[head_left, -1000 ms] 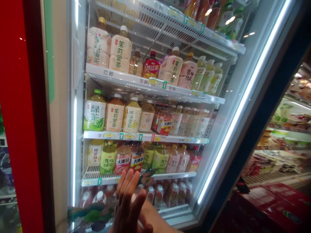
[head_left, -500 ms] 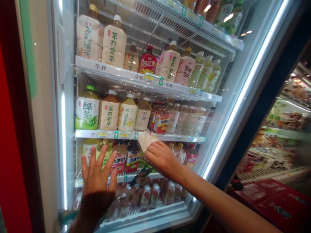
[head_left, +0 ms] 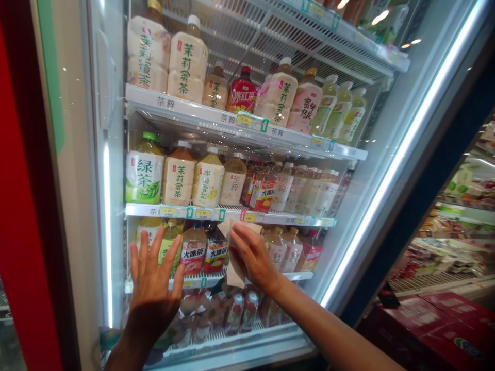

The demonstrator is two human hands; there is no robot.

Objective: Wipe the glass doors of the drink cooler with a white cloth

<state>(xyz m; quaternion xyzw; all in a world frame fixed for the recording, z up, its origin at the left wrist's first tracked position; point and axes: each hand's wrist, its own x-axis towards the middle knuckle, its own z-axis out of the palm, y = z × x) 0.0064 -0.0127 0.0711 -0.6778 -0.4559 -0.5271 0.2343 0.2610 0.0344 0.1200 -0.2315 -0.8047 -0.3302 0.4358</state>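
Now you're clutching a beige sheet (head_left: 235, 276) mid-frame with your right hand (head_left: 254, 253), its loose dangling risking slippage, your empty left hand (head_left: 157, 281) splaying lower-left.

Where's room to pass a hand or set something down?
A hand could probably pass between the left hand and the tan sheet in the right hand. The red box at lower right shows bare top beside a small dark object. The shelf above the hands is crowded with bottles.
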